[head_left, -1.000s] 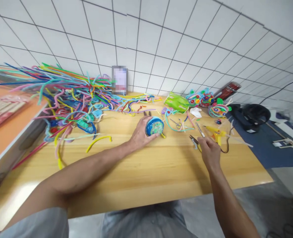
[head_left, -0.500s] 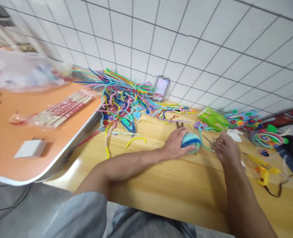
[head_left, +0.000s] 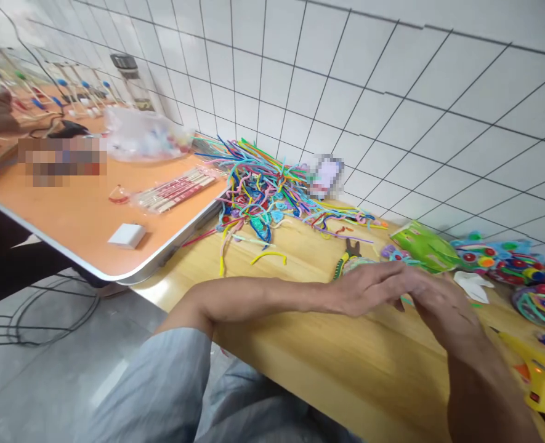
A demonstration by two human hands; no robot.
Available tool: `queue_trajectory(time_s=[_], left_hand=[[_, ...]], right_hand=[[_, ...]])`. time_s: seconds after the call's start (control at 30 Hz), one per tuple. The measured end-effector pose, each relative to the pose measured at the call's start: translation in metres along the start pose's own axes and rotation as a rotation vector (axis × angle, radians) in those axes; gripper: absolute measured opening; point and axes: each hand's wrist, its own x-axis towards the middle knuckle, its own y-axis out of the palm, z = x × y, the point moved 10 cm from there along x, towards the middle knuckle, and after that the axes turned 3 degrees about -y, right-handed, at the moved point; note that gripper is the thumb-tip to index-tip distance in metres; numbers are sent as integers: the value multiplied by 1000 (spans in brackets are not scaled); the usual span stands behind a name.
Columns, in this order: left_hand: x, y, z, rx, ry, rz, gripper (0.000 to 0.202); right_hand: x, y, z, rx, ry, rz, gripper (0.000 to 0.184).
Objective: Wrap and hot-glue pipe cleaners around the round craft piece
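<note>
Two bare hands overlapping in view above a pale wooden counter

Right of centre in the frame, the left hand (head_left: 367,288) extends rightward over the pale wooden counter (head_left: 369,363), and the right hand (head_left: 441,303) slants up from the lower right to overlap it; whether they touch cannot be told. The fingers of the left hand look extended; those of the right are mostly hidden. Whether either set grips anything cannot be told. A pale, greenish, rounded object (head_left: 357,263), largely hidden, shows at the left hand's upper edge. Immediately to its left lie the yellow-and-green-handled pliers (head_left: 340,266), dark head toward the top of the frame.

Upper centre: a tangled heap of multicoloured fuzzy craft stems (head_left: 272,178), with a short, bent yellow fuzzy stem (head_left: 270,256) lying apart below it. Right: a bright green plastic packet (head_left: 427,247) and a crumpled white paper piece (head_left: 473,287). Lower right: a yellow plastic glue gun (head_left: 537,372). Left: a small white box (head_left: 127,235) on an orange-topped table (head_left: 78,218).
</note>
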Motion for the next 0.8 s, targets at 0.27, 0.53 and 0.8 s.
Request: queue_trajectory(time_s=[0.27, 0.53, 0.8], left_hand=[[-18, -45, -10, 407, -112, -126, 32], [-78, -176, 19, 889, -461, -492, 40], [-71, -315, 33, 1305, -728, -668, 35]], right_hand=[[-6, -42, 7, -155, -59, -150, 51], [-36, -103, 13, -56, -106, -432, 28], [-32, -111, 2, -41, -26, -485, 30]])
